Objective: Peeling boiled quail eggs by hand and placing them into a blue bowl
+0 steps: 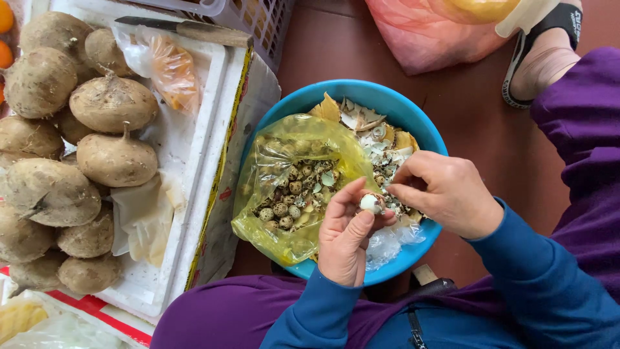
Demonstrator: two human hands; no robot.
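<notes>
My left hand (345, 236) holds a small, partly peeled quail egg (371, 203) between thumb and fingers over a blue bowl (310, 100). My right hand (445, 192) pinches at the egg's shell from the right, fingertips touching it. In the bowl lies a yellow plastic bag (284, 148) holding several speckled quail eggs (284, 208). Broken shell pieces (371, 126) are heaped in the bowl's far right part.
A white foam box (194, 139) at left holds several round brown tubers (113, 103), a small bag and a knife (187, 29). A pink plastic bag (420, 32) and a sandalled foot (546, 55) lie at the far right on the brown floor.
</notes>
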